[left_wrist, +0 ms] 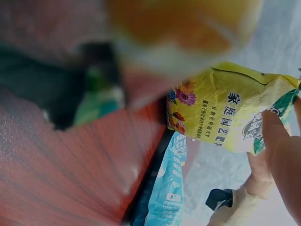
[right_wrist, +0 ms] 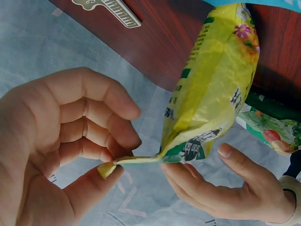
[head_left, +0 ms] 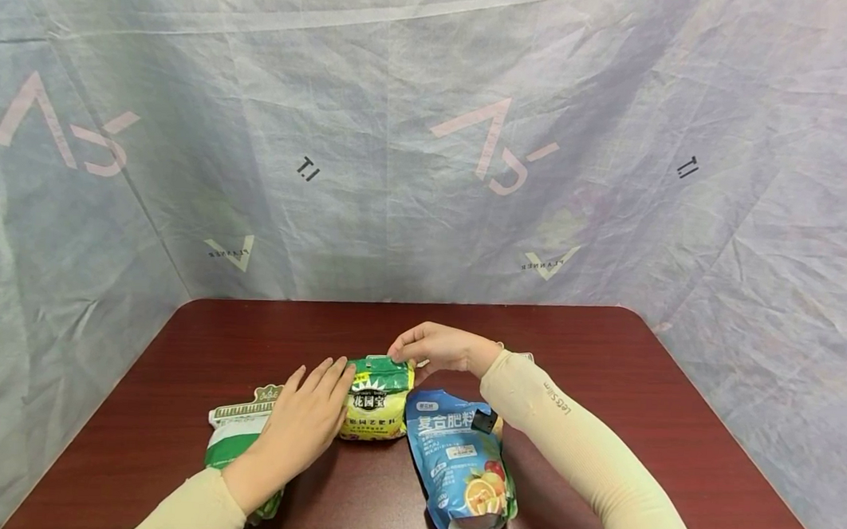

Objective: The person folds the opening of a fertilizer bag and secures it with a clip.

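A yellow and green fertilizer bag [head_left: 376,410] stands upright near the middle of the table. My right hand [head_left: 448,350] pinches the green top edge at its right corner between thumb and fingertips; the right wrist view shows the flattened, folded strip between them. On the other side, my left hand [head_left: 311,406] lies with extended fingers against the bag's left edge. Its thumb [right_wrist: 240,160] stands off the bag's face in the right wrist view, with the other fingers at the green top. Flowers are printed low on the bag [left_wrist: 207,108].
A blue fertilizer pouch [head_left: 456,466] with printed fruit lies at the right, under my right forearm. To the left, a green and white bag [head_left: 230,442] is partly covered by my left hand. A cream ornamental piece [right_wrist: 110,9] lies on the dark red table [head_left: 305,322]. Grey cloth [head_left: 383,214] hangs behind.
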A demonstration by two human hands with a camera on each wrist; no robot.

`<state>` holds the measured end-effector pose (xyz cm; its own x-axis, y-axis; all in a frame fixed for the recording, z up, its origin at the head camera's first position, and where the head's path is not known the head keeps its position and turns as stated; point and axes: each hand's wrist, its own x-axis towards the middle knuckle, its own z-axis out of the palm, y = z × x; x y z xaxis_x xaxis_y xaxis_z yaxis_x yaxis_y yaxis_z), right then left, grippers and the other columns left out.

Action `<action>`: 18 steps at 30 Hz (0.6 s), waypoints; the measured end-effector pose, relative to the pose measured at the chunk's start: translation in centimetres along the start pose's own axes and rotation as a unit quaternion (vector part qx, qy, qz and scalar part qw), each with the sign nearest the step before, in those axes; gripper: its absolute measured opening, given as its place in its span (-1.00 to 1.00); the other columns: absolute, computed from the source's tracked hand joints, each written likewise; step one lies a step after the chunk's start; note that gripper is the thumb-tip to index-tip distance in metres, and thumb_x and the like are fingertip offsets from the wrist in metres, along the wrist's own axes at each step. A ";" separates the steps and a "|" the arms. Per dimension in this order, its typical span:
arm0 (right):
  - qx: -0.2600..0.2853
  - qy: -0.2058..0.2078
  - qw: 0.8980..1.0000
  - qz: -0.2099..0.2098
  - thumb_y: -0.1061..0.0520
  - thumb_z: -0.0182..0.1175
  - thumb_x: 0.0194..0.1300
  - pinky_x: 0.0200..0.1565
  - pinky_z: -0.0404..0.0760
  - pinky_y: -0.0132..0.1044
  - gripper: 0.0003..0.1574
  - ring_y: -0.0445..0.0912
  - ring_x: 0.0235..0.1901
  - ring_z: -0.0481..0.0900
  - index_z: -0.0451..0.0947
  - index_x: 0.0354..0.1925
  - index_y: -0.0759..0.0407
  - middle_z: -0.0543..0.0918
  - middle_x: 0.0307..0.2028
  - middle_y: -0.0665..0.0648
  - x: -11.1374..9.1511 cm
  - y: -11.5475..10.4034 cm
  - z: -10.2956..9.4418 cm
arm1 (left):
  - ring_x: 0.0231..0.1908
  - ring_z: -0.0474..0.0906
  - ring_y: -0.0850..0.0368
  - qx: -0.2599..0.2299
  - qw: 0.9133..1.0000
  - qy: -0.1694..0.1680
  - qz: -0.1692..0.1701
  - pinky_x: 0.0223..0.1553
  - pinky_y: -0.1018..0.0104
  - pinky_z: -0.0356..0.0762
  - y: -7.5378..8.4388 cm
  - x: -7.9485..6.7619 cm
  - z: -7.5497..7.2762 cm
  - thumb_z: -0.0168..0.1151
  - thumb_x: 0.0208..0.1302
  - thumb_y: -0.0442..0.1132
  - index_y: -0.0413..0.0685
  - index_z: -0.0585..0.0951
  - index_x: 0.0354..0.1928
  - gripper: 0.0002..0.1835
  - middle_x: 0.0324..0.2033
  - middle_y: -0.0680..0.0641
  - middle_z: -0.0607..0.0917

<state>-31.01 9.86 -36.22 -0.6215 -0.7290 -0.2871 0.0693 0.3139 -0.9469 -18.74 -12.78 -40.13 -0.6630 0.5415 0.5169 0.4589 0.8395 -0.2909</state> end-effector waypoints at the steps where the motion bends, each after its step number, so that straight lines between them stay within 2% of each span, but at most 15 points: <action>1: 0.000 0.001 1.000 0.001 0.20 0.09 0.30 -0.22 0.56 -0.03 -0.81 -0.09 -0.47 0.35 0.56 -0.19 0.28 0.50 -0.27 0.12 0.0 0.0 0.0 | 0.04 0.46 -0.09 -0.002 1.000 0.000 -0.001 -0.04 -0.08 0.39 0.0 0.0 0.0 0.29 0.06 -0.13 -0.20 0.47 0.10 -0.46 0.05 -0.19 0.52; 5: 0.000 0.002 1.000 0.004 0.20 0.08 0.31 -0.23 0.56 -0.05 -0.81 -0.10 -0.48 0.35 0.57 -0.19 0.26 0.50 -0.26 0.12 0.2 0.2 0.0 | -0.04 0.51 -0.06 -0.001 1.000 0.004 0.003 -0.11 -0.04 0.44 -0.1 0.2 0.0 0.31 0.06 -0.14 -0.17 0.52 0.06 -0.50 -0.01 -0.17 0.57; 11: -0.007 0.006 1.000 0.005 0.20 0.08 0.31 -0.24 0.57 -0.05 -0.79 -0.11 -0.52 0.35 0.57 -0.16 0.29 0.52 -0.22 0.14 0.2 0.5 0.0 | -0.21 0.57 -0.03 -0.010 0.999 0.034 0.013 -0.25 0.03 0.48 -0.1 0.6 0.0 0.33 0.02 -0.20 -0.16 0.57 -0.07 -0.61 -0.17 -0.13 0.62; 18: -0.006 0.010 1.000 0.011 0.20 0.09 0.30 -0.25 0.57 -0.03 -0.78 -0.12 -0.54 0.36 0.57 -0.15 0.29 0.48 -0.35 0.12 0.3 0.6 0.0 | -0.46 0.53 0.02 -0.014 0.999 0.049 0.018 -0.49 0.19 0.40 -0.3 1.0 0.0 0.30 0.02 -0.25 -0.14 0.56 -0.23 -0.75 -0.38 -0.06 0.60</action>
<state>-31.09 9.83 -36.90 -0.6357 -0.7094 -0.3043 0.0733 0.3370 -0.9387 -19.54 -12.49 -39.50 -0.5857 0.5635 0.5825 0.4983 0.8172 -0.2896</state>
